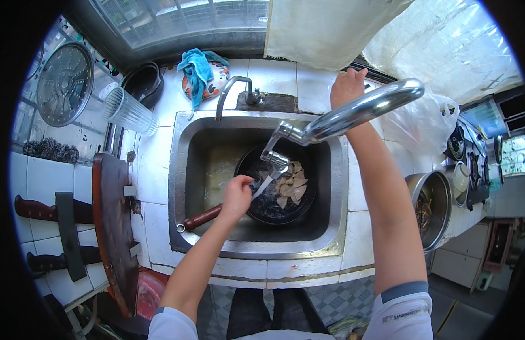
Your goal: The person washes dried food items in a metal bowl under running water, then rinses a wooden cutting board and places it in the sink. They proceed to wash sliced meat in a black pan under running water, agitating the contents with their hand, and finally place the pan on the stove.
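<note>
A black frying pan (274, 216) with a brown handle (203, 216) sits inside the stainless steel sink (203, 127). Pale, flat pieces of food (294, 187) lie in the water at the pan's right side. My left hand (236, 199) is closed around the handle close to the pan. From the jointed nozzle of the chrome faucet (364, 112), a stream of water (264, 187) runs into the pan. My right hand (348, 87) reaches past the faucet to the back counter, fingers bent. The faucet's curved spout crosses in front of that wrist; whether the fingers grip anything is unclear.
A smaller tap (228, 91) arches over the sink's back rim. Left stand a ribbed clear cup (130, 112), a wooden board (113, 233) and racked knives (37, 208). A blue cloth (197, 74) drapes a patterned item. Right are a plastic bag (424, 123) and a metal pot (430, 212).
</note>
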The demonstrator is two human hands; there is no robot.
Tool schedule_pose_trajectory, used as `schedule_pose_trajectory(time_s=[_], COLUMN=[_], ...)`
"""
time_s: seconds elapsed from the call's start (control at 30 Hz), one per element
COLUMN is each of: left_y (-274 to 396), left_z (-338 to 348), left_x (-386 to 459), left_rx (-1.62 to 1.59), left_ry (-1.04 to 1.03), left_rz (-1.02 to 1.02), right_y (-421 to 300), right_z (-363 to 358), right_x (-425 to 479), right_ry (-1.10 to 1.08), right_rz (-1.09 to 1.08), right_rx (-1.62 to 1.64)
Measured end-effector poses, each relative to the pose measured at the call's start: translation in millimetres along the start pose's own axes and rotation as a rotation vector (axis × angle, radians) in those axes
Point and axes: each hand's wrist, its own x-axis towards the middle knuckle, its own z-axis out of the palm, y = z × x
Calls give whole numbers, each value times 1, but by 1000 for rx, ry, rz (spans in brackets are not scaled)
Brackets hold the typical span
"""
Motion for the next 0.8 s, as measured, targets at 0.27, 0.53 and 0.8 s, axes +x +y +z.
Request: schedule_pose_trajectory(time_s=[0.27,0.53,0.8], left_y=[-14,-4,1], left_z=[-44,-25,-59], left_x=[-20,-1,9], left_rx=[592,780,848], left_ry=[-237,-456,-486], left_rz=[-289,-412,-454], right_y=[-51,-144,-191], right_z=[-36,6,59], right_x=[-44,-161,-190], right_ry=[52,-477,-648], right_rz=[50,-53,13], right_rx=[612,563,860])
